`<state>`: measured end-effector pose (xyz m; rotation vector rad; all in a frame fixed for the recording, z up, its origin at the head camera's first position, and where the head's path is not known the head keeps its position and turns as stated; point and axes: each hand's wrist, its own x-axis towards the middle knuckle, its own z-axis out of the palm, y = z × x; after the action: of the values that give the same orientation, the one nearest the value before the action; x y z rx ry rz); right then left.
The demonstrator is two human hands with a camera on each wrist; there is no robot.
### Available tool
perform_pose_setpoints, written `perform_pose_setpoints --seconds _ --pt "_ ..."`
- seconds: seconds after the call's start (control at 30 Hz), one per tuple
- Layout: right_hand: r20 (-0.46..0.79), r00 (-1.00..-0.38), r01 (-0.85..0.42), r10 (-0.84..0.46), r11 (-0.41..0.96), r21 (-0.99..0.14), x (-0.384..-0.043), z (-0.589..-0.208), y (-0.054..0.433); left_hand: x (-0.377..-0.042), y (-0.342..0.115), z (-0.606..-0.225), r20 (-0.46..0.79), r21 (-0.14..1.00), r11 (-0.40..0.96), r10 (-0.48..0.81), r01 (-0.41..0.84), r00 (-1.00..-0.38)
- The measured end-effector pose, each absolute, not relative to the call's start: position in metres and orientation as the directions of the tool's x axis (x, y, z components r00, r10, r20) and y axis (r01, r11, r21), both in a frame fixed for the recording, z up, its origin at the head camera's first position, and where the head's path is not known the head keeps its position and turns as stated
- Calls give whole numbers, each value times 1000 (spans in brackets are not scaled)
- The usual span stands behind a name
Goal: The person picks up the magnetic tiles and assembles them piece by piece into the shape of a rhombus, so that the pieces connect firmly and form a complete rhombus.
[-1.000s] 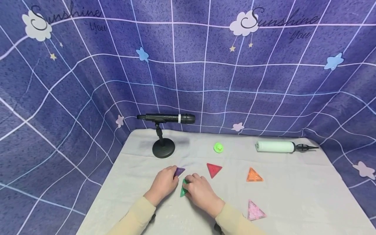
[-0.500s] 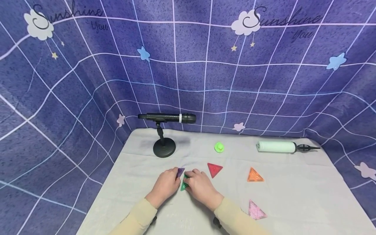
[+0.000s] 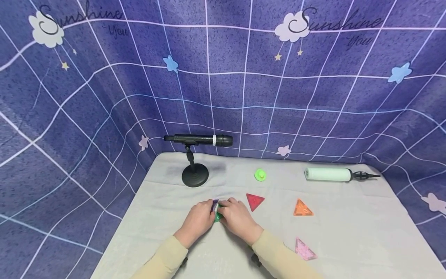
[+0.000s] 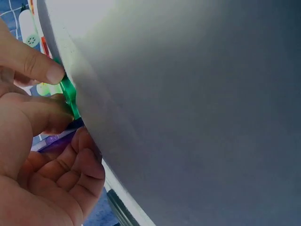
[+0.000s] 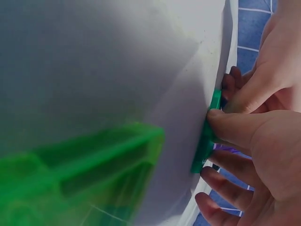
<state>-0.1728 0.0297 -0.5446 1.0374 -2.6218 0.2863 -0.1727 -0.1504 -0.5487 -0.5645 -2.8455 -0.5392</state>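
First, near the counter's (image 3: 146,228) back left corner, stands a black microphone (image 3: 199,140). Left of the counter's middle, the left hand (image 3: 196,221) pinches a purple triangle (image 3: 214,204) between thumb and fingers; just beside it, the right hand (image 3: 240,219) likewise pinches a green triangle (image 5: 204,143). Farther right lie a red triangle (image 3: 254,201) and an orange triangle (image 3: 302,208).

From here I see a microphone (image 3: 202,140) on its stand (image 3: 195,176) near the far left corner of the table (image 3: 355,232), a toy duck (image 3: 260,175) near the far edge, and a hand pump (image 3: 328,174) by the far right corner.
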Motion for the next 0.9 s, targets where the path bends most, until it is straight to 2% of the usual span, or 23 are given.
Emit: perform_pose_setpoints --seconds 0.27,0.67,0.9 --pt "338 -701 -692 -628 713 -111 -178 -543 29 -173 -148 -548 235 321 863 326 390 -916" --pt "297 -715 -684 -633 721 -110 -185 -540 27 -171 -147 -545 243 324 862 323 390 -915" --pt "319 -699 -700 -640 703 -122 -190 -542 27 -169 -147 -546 262 322 855 332 406 -906"
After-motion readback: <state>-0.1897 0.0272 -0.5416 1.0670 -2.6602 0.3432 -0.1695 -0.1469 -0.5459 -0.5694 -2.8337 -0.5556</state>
